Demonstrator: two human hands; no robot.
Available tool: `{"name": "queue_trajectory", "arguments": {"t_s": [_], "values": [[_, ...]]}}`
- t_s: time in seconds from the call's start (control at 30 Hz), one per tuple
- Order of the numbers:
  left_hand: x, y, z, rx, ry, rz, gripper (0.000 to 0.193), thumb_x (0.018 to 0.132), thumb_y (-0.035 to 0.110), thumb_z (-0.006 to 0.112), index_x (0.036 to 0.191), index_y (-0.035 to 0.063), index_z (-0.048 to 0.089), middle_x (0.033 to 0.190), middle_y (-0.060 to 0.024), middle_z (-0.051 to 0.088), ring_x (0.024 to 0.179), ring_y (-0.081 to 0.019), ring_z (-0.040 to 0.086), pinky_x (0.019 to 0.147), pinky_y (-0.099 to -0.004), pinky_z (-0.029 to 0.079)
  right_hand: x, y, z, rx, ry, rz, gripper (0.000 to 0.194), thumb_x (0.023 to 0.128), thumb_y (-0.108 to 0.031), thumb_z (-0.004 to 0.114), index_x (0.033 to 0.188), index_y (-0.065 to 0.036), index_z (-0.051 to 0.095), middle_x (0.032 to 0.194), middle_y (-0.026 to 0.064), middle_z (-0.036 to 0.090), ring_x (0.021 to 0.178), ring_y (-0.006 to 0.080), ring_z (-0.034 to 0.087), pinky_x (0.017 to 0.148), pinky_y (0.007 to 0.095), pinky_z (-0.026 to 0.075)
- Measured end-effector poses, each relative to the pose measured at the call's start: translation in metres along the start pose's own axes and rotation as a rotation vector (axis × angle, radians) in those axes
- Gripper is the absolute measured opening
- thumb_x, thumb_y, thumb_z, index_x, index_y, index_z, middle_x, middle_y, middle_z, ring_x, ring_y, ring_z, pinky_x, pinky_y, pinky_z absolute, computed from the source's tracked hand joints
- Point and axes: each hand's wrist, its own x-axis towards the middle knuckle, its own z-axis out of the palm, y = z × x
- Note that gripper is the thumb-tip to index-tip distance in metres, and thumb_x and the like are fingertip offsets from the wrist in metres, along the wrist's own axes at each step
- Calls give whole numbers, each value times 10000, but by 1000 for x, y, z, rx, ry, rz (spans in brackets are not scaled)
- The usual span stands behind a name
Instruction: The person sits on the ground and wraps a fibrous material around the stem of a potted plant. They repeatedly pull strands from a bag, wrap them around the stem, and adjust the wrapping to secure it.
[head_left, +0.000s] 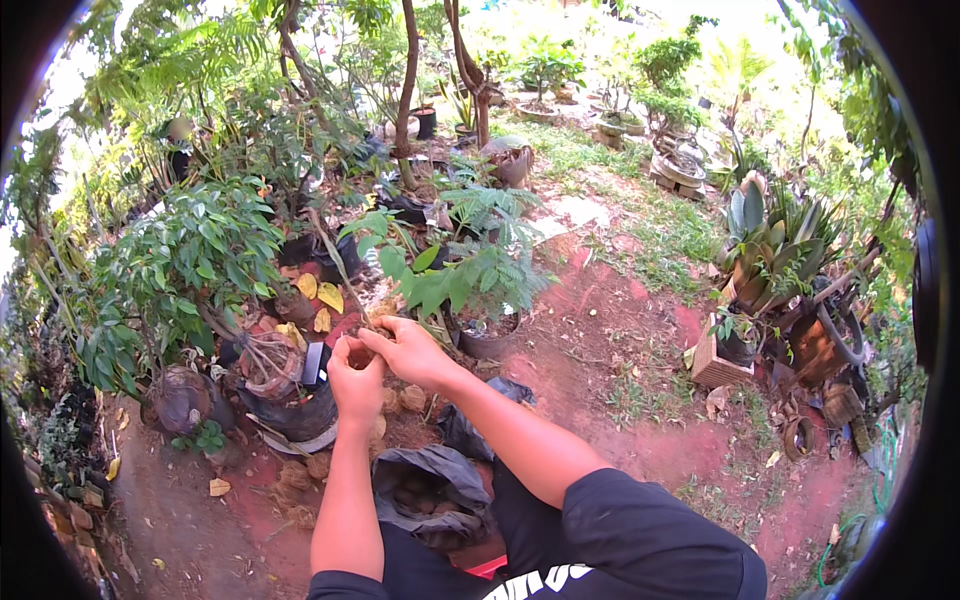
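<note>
My left hand (357, 379) and my right hand (412, 351) meet in front of me, fingertips pinched together. A long, thin greyish-brown stem (337, 259) rises from between them, leaning up and to the left. Its lower end is partly hidden by my fingers. Below my forearms, an open black plastic bag (431, 469) holds several round brown lumps (426, 501), too shadowed to identify. Brown fibrous balls (300, 480) lie on the soil left of the bag. Another dark plastic bag (457, 429) sits behind it, partly covered by my right forearm.
A small tree with exposed roots (262, 360) grows in a black pot (300, 420) at left, with a dark rectangular object (315, 364) beside it. A feathery-leaved potted plant (487, 277) stands ahead. At right are a broad-leaved plant (780, 240) and a wooden box (716, 360).
</note>
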Motion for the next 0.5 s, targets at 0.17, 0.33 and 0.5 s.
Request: {"name": "queue_trajectory", "arguments": {"t_s": [0.17,0.33,0.5], "values": [[0,8,0,130,18,62,202,880,92,804,932,26,620,772,24,627,655,-43,514,587,-249,423,1,-8,-5,-127,14,-88,437,1021,-337,638,1206,58,654,1049,172,735,955,214,693,839,368,536],[-5,8,7,83,-7,-29,250,896,94,793,1080,-17,667,812,17,638,673,-60,531,613,-253,443,-2,-7,-9,-271,46,-103,351,1064,-308,576,1070,31,667,944,85,717,864,131,629,784,355,523],[2,0,8,129,15,171,270,911,84,788,1130,-41,692,1011,-32,636,795,-81,588,685,-241,478,7,-7,-11,-85,106,-57,370,1088,-299,520,1011,39,649,864,100,689,808,154,631,762,368,516]]}}
